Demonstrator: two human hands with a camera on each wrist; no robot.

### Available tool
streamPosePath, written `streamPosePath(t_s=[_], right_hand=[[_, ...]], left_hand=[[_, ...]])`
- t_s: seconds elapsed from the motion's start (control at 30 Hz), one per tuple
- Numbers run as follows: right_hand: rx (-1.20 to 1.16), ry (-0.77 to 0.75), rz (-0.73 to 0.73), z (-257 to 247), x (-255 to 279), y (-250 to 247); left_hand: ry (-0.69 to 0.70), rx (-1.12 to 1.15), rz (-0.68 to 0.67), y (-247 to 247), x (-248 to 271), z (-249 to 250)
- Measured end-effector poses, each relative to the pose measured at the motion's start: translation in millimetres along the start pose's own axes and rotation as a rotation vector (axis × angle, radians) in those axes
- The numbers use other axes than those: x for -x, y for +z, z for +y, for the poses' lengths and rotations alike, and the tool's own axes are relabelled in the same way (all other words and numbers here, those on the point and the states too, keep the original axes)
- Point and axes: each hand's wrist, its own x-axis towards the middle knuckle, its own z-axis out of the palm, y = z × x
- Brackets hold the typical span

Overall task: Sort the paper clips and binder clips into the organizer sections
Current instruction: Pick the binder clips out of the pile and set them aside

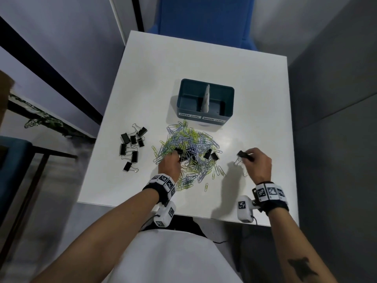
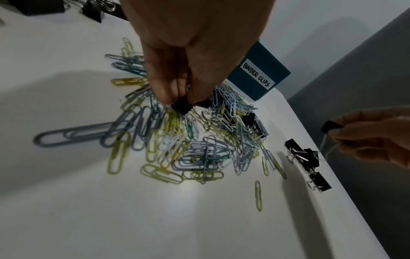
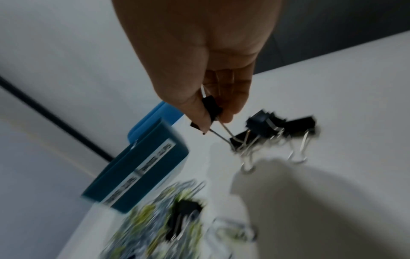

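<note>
Paper clips (image 1: 187, 148) sit in one big tangled yellow-and-blue heap in the middle of the white counter (image 1: 204, 64), just in front of the teal organizer (image 1: 205, 99), and both of its sections look empty so far. Black binder clips are mixed into the heap, with a separate bunch (image 1: 132, 147) off to the left side. The left hand (image 1: 169, 164) is down in the heap pinching a black binder clip (image 2: 180, 106) between thumb and fingertips, and the right hand (image 1: 258, 164) is off to the right of the heap pinching another binder clip (image 3: 211, 109) by its body. Handling-wise, the paper clips are probably light, slick and hook onto each other, so scooping a loose bunch likely beats picking singles; the binder clips are stiff and chunky, easiest taken by the black body or the wire handles. The head view is the only one showing inside the organizer and the divider. The left wrist view reads the "BINDER CLIPS" label (image 2: 257, 75) clearly, while the right wrist view, though blurry, shows more binder clips (image 3: 277, 129) on the counter just beyond the right hand.
</note>
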Motion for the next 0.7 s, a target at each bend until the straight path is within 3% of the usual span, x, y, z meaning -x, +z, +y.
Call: streamPosePath(t_s=[0.17,0.37,0.5,0.6,0.7], right_hand=[[0.084,0.124,-0.084,32,-20,-7],[0.170,0.111,-0.070,32,-22,2],[0.258,-0.129,0.017,13,-14,15],[0.314,-0.372,-0.171,-8,-9,33],[0.395,-0.483,-0.265,-26,-6,47]], left_hand=[[-0.035,0.064,0.071,-4,0,-8],[-0.069,0.113,0.158,-24,-2,-11],[-0.084,0.157,0.251,-54,-12,-28],[-0.110,0.136,0.268,-79,-26,-51],[-0.128,-0.047,0.264,-101,-39,-79]])
